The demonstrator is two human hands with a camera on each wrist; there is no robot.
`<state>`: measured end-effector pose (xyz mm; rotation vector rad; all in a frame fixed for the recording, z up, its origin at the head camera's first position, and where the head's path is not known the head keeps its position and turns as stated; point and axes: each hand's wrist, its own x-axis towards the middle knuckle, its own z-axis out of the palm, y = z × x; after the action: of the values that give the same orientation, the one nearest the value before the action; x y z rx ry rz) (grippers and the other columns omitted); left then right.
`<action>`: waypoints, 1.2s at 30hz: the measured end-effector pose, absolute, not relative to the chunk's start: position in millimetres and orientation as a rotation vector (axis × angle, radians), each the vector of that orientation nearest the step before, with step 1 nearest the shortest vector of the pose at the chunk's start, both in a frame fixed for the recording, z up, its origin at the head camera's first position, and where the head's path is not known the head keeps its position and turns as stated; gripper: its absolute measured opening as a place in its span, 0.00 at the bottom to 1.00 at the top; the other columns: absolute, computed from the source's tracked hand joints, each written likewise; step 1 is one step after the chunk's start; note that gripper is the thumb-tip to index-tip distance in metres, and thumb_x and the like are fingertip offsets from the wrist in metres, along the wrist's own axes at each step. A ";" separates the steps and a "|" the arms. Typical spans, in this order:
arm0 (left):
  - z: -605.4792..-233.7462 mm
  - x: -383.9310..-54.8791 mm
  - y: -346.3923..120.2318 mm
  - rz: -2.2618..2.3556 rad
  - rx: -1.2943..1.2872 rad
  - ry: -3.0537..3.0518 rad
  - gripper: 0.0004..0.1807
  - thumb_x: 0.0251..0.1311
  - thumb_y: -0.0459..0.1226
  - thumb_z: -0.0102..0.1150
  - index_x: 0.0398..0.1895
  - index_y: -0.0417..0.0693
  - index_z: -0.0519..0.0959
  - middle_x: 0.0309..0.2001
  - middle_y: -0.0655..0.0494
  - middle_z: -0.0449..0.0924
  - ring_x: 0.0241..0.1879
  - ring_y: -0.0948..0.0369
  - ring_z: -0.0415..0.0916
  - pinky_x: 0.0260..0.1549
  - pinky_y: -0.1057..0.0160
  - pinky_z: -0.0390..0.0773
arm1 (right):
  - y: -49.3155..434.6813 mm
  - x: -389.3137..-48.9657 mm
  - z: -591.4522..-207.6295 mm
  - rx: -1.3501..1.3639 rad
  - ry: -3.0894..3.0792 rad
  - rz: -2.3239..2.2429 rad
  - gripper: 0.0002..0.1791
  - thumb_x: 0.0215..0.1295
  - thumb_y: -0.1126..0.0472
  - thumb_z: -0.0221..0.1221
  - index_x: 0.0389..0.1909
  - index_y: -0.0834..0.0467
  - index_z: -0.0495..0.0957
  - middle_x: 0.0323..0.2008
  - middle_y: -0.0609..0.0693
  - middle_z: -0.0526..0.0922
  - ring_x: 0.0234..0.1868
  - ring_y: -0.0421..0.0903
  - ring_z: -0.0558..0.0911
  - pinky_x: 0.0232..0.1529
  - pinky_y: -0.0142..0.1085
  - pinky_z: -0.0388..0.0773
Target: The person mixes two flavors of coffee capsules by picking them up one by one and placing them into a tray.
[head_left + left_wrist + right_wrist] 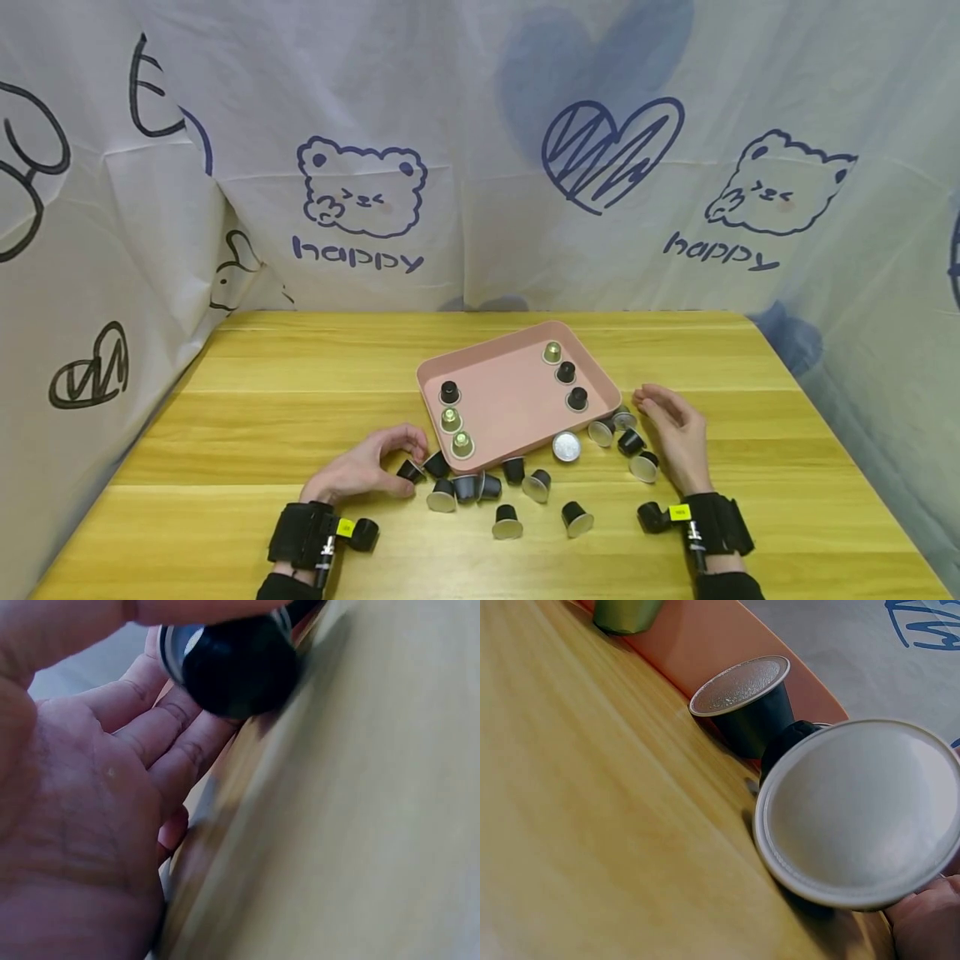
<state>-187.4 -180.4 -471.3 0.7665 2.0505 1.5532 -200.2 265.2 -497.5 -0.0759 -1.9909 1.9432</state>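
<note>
My left hand (367, 462) lies at the left of the coffee capsules, thumb and fingers spread around a black capsule (410, 472). In the left wrist view that dark capsule (240, 667) sits between thumb and fingers, the thumb overlapping its top. Beside it, another black capsule (437, 464) leans near the tray corner. My right hand (681, 433) rests at the right end of the group, fingers bent loosely and holding nothing. Close to its fingers are a capsule with a pale lid (643, 467) and a grey capsule (623, 418). A large silver lid (859, 814) fills much of the right wrist view.
A pink tray (510, 400) stands slanted at the centre, with green and black capsules upright along its left and right ends. Several dark capsules lie along its front side; a black capsule (507, 522) and another (576, 518) lie nearer the front. A printed cloth (480, 167) hangs behind.
</note>
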 end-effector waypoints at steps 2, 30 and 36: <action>-471.7 -187.6 -180.9 1.547 0.768 2.052 0.28 0.40 0.23 0.68 0.49 0.34 0.71 0.44 0.41 0.76 0.46 0.48 0.72 0.53 0.47 0.66 | 265.2 -199.9 -497.7 -0.078 -1.999 1.937 0.21 0.66 0.67 0.58 0.53 0.78 0.71 0.44 0.58 0.84 0.42 0.44 0.83 0.44 0.24 0.79; -475.2 -191.2 -185.2 1.586 0.794 2.010 0.27 0.41 0.14 0.52 0.51 0.31 0.70 0.46 0.39 0.78 0.48 0.45 0.73 0.49 0.53 0.67 | 265.2 -199.7 -498.4 -0.051 -2.011 1.901 0.20 0.66 0.66 0.58 0.53 0.78 0.72 0.43 0.59 0.83 0.43 0.44 0.83 0.45 0.24 0.79; -476.0 -191.0 -186.1 1.585 0.787 2.025 0.23 0.46 0.16 0.55 0.50 0.33 0.72 0.46 0.40 0.78 0.45 0.45 0.72 0.46 0.55 0.68 | 265.2 -199.7 -499.1 -0.058 -2.025 1.893 0.20 0.66 0.66 0.58 0.53 0.77 0.72 0.44 0.60 0.83 0.43 0.44 0.83 0.45 0.24 0.79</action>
<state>-191.0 -186.1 -476.0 0.7867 2.0246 1.5855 -199.7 265.2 -499.1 -0.0578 -2.0245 1.8928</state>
